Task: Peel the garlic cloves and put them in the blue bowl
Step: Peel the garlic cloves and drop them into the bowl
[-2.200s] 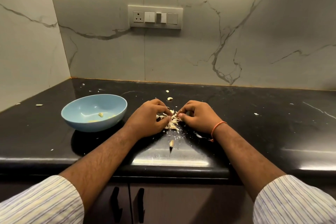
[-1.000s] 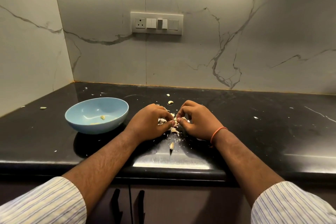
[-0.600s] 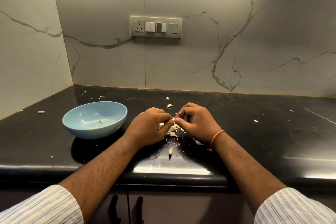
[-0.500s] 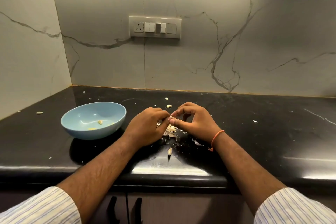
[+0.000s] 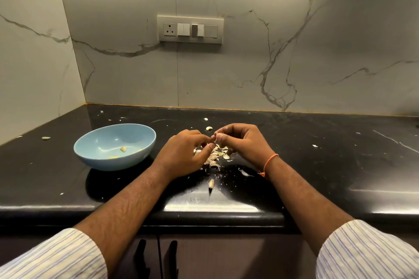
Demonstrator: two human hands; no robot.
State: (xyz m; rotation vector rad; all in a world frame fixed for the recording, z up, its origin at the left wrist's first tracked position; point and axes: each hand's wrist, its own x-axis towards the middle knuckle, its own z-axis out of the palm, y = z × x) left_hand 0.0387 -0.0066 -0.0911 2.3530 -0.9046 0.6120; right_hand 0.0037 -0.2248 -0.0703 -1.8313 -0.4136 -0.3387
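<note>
Hands raised a little above the black counter [image 5: 317, 165], fingertips meeting over the heap of skins [image 5: 216, 156]. Held there, by judgement, so that loose peel falls onto the heap and not into the bowl.

Left hand [image 5: 183, 154]: fingers curled, thumb and forefinger reaching toward the right one, seemingly pinching at a small thing between the two hands. Right hand [image 5: 240, 140]: fingers curled too, tips closed on something small and pale, most likely the garlic clove [image 5: 215, 140] now being peeled. Too small and too covered to say which way this clove points or how its long axis lies; impossible to tell from here.

Blue bowl [image 5: 113, 145] just to the left of the left hand, within easy reach, probably put there for a short drop after each peel. Inside, a few pale yellow pieces [image 5: 123, 149] on the bottom.

Near the front edge, one loose clove [image 5: 211, 183], long axis running away from the person, thin tip toward the edge. Behind the hands, another small curved piece [image 5: 209, 128] on the counter, and one more far left [image 5: 46, 138].

Peeling judged well under way, not finished.
</note>
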